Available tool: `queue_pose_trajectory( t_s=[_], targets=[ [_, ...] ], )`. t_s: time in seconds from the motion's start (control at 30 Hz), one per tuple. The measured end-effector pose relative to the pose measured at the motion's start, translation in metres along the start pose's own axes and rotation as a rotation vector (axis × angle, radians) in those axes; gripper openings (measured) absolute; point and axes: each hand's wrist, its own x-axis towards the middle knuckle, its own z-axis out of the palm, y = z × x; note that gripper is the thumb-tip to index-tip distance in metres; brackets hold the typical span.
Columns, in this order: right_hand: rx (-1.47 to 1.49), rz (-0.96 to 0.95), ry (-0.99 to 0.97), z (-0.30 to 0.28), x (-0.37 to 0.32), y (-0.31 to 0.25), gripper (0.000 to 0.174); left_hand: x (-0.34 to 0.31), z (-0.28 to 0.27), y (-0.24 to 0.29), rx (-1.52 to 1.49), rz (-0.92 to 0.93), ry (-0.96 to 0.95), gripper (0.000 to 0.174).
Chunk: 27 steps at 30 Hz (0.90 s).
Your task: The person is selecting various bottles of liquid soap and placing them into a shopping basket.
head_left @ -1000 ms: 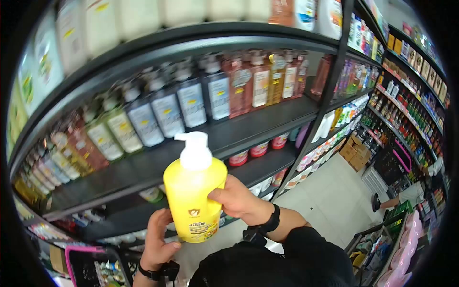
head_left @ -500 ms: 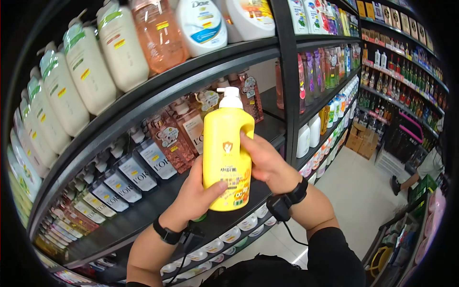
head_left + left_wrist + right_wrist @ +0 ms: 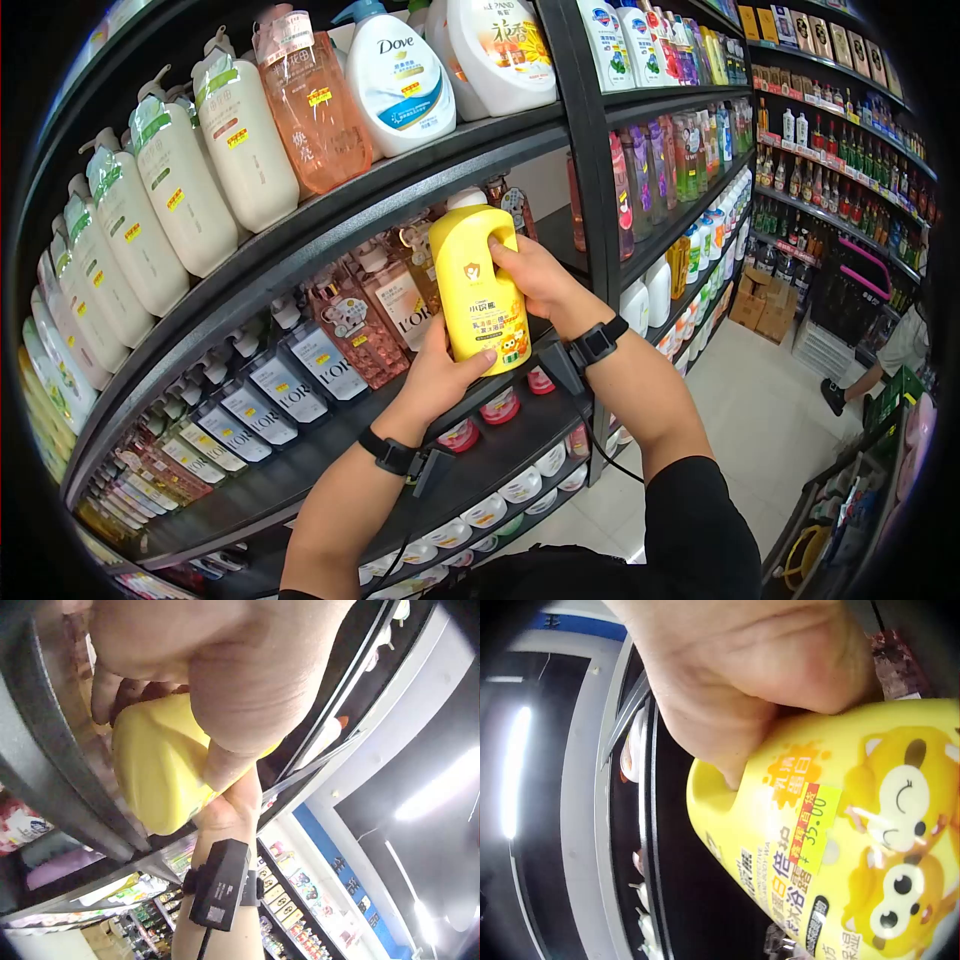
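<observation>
A yellow body wash bottle with a white top is held up in front of the shelves in the head view, leaning slightly left. My left hand grips its lower left side, thumb across the front near the base. At the upper right, my right hand holds the bottle by its handle opening, the thumb hooked in there. The right wrist view shows cartoon animals and a green price sticker on the label. In the left wrist view the bottle's base faces the camera.
The upper shelf edge runs close above the bottle's top. Cream pump bottles and a Dove bottle stand on it. Boxy pump bottles line the shelf behind. An upright post rises at right; shopping baskets sit farther off.
My left hand, apart from the bottle at first, has come onto its lower side. The bottle has moved toward the shelf, and its pump spout no longer shows. The head view has shifted too.
</observation>
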Motion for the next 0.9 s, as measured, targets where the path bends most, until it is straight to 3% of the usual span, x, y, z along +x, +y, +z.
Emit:
queue_pose_trajectory(
  t_s=[0.13,0.23,0.43,0.57,0.7,0.77,0.9],
  targets=[
    [-0.068,-0.090,-0.009,-0.019,0.011,0.008,0.030,0.015,0.016,-0.017,0.054,0.045,0.043,0.069],
    [-0.159,-0.141,-0.025,-0.035,0.016,0.005,0.029,0.026,0.028,-0.019,0.326,0.027,0.116,0.073],
    [-0.399,-0.186,0.118,-0.063,0.022,0.006,0.032,0.042,0.052,-0.024,0.444,-0.022,0.219,0.069],
    [-0.498,-0.367,0.239,-0.060,-0.019,0.012,0.038,0.046,0.060,-0.013,0.502,-0.077,0.243,0.073],
    [-0.885,-0.310,0.336,-0.089,-0.050,0.042,0.041,0.055,0.071,-0.015,0.537,-0.130,0.262,0.079],
    [-1.159,-0.461,0.387,-0.081,-0.063,0.045,0.042,0.062,0.073,-0.018,0.529,-0.096,0.268,0.081],
    [-1.317,-0.599,0.510,-0.074,-0.071,0.059,0.047,0.070,0.075,-0.026,0.505,-0.087,0.249,0.077]
  ],
)
